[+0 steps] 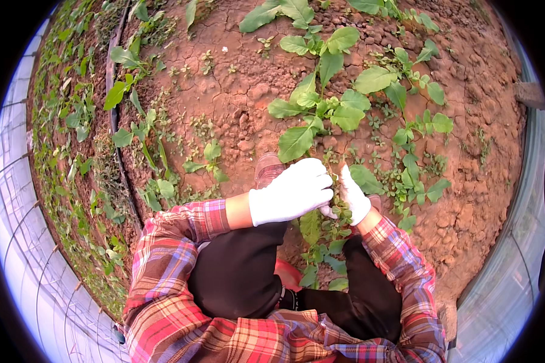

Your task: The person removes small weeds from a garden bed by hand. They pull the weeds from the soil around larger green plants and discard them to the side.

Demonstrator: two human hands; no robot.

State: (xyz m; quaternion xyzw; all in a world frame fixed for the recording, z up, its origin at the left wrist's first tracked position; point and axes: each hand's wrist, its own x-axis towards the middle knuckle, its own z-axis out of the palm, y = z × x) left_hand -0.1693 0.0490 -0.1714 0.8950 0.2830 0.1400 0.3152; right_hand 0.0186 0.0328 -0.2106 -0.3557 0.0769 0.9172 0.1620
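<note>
Both my hands wear white gloves and meet in front of my knees. My left hand (293,193) has its fingers curled at the upper left side of a bunch of small-leaved weeds (341,214). My right hand (355,197) is around the bunch's right side, thumb pointing up; its other fingers are largely hidden. Thin pale stems or roots stick up between the hands, and leafy stems hang below. Just beyond my left hand grows a broad-leaved green plant (318,106). Another broad leaf (365,178) lies right beside my right hand.
Cracked reddish soil (236,81) carries rows of leafy plants and small weeds. A black drip hose (114,122) runs along the left. Translucent greenhouse sheeting (504,272) curves along the right edge. My shoe (269,167) and a red object (288,274) are near my legs.
</note>
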